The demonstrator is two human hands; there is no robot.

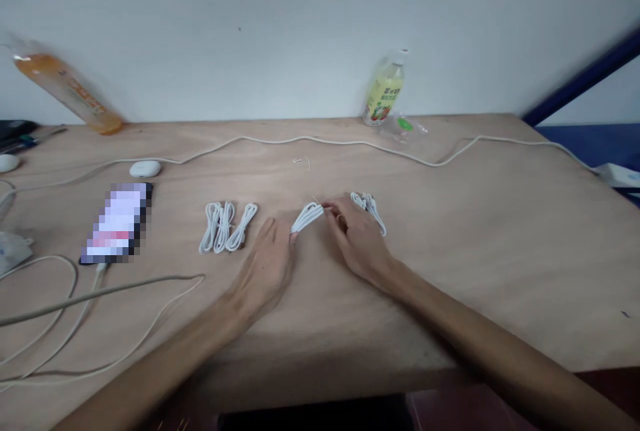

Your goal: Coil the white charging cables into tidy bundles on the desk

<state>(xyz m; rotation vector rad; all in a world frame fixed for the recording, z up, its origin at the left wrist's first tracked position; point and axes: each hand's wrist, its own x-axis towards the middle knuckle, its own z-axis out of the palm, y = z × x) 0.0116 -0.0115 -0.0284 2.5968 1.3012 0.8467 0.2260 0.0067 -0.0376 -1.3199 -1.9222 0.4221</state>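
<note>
Between my hands is a folded white cable point(307, 216), held just above the wooden table. My left hand point(267, 254) grips its near left end, with the fingertips partly hidden. At the other end, my right hand point(361, 234) pinches near the top of the bundle, where a thin wire-like tie point(315, 200) sticks up. To the left of my left hand lie several bundled white cables point(220, 227) in a row. More white cable bundles point(373, 208) sit just beyond my right hand, partly covered by it.
A long white cord point(300, 140) crosses the table behind my hands. Small tie pieces point(302, 162) lie ahead. At left are a phone point(117, 221), a white earbud case point(145, 168) and an orange bottle point(75, 94). A yellow bottle point(385, 92) stands by the wall.
</note>
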